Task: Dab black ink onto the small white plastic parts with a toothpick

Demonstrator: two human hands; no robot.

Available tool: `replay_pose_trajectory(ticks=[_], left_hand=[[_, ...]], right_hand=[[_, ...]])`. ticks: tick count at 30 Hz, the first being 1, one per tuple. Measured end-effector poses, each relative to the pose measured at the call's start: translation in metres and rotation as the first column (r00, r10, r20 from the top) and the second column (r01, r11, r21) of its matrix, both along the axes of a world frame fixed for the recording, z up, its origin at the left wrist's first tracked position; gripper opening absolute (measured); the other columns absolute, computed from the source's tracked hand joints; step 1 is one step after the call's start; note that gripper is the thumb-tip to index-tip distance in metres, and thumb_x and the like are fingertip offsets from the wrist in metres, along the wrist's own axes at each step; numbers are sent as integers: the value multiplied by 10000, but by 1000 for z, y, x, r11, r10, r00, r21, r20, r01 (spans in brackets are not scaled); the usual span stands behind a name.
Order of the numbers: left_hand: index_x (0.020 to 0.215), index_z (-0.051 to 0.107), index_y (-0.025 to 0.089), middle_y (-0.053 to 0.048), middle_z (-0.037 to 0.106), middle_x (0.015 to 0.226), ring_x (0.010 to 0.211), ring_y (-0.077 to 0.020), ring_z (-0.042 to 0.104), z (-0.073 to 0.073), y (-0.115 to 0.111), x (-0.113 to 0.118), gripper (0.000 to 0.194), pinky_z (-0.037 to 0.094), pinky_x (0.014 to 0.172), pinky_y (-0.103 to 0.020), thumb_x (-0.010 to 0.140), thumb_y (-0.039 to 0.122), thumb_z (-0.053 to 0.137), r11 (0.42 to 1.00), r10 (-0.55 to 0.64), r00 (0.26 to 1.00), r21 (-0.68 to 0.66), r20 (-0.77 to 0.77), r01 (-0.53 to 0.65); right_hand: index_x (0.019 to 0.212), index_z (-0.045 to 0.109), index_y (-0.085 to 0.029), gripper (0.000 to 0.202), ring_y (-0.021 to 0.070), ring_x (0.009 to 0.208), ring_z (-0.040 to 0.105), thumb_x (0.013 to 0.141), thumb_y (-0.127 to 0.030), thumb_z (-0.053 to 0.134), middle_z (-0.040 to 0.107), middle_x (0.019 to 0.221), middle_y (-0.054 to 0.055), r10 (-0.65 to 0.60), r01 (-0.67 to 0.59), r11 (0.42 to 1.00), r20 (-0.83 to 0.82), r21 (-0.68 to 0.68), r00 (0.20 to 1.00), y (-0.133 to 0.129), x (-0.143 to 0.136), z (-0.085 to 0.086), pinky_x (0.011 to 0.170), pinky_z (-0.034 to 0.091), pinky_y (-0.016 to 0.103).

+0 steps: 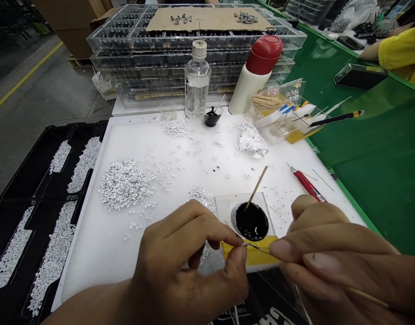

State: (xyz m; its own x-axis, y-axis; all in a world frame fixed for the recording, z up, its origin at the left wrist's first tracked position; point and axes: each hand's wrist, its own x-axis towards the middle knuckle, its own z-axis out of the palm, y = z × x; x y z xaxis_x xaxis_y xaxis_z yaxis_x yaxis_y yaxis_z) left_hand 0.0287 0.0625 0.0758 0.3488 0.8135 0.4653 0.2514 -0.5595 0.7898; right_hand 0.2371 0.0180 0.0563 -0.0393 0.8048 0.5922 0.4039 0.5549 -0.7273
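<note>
Between thumb and forefinger, my left hand (197,253) pinches a tiny white piece (246,244). My right hand (325,253) grips a thin wooden stick (263,250), whose dark tip is at the small piece. Just beyond my fingers is a round pool of black paint (252,221) on a clear plate (224,203), with another stick (258,185) standing in it. Yellow tape (258,257) covers the plate's near edge. A large pile of small white pieces (124,184) lies on the left of the white work surface (92,253).
A red pen-like tool (307,184) lies at the right. Farther back stand a clear bottle (197,85), a red-capped flask (256,72), a small black cup (212,117) and stacked trays (126,58). Black trays (20,180) flank the left. A person's yellow sleeve (403,54) shows upper right.
</note>
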Motion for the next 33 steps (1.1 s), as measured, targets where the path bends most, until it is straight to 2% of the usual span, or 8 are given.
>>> replay_pose_trajectory(ticks=[4,8,17,23,27,30,33], left_hand=[[946,710,223,44,742,785,604,-117,722,-2,-2,2,157,569,488,-228,892,78,740,1000,6,1000,6,-6,-6],[928,709,221,48,733,772,601,-114,719,-3,-1,1,153,558,479,-224,890,77,745,1000,7,1000,2,-11,-7],[950,716,221,42,734,791,613,-117,723,-1,0,1,146,575,499,-228,904,85,744,1000,1,1000,-11,-8,-1],[950,712,215,36,726,788,584,-106,694,-3,-3,-1,149,454,401,-211,905,77,745,1000,-2,1000,-10,4,2],[951,710,217,34,730,791,593,-110,700,-4,-1,1,148,463,413,-214,904,82,747,1000,2,1000,-13,-2,-2],[957,714,214,31,729,787,601,-112,703,-2,1,2,153,455,406,-207,899,77,748,1000,-2,1000,-14,8,3],[952,723,208,22,732,800,585,-100,680,-2,2,2,149,413,381,-196,892,74,753,1000,-4,1000,-31,22,4]], right_hand=[[1102,752,-339,163,139,626,689,1000,-436,835,819,912,-45,-35,34,999,30,14,999,0,-2,3,729,641,423],[1034,749,-310,172,134,611,692,1000,-459,829,821,894,-44,-81,79,995,43,56,996,3,-4,6,735,650,414],[1071,759,-334,168,128,633,694,996,-465,833,825,919,-53,-61,61,998,8,6,998,2,-4,2,746,635,408],[1169,755,-359,172,123,670,697,1019,-418,817,820,956,-49,-13,14,1000,25,-18,1000,-2,0,2,761,625,391],[1129,762,-341,156,114,669,706,1017,-433,819,829,952,-58,-13,13,1000,35,-7,999,2,-1,6,729,626,369],[1066,767,-335,127,112,609,682,1017,-443,815,827,912,-67,-71,70,997,28,40,997,5,-5,7,646,595,374],[939,768,-321,151,126,546,632,1025,-440,802,788,790,-61,-170,169,980,1,103,985,6,-10,4,569,528,406]])
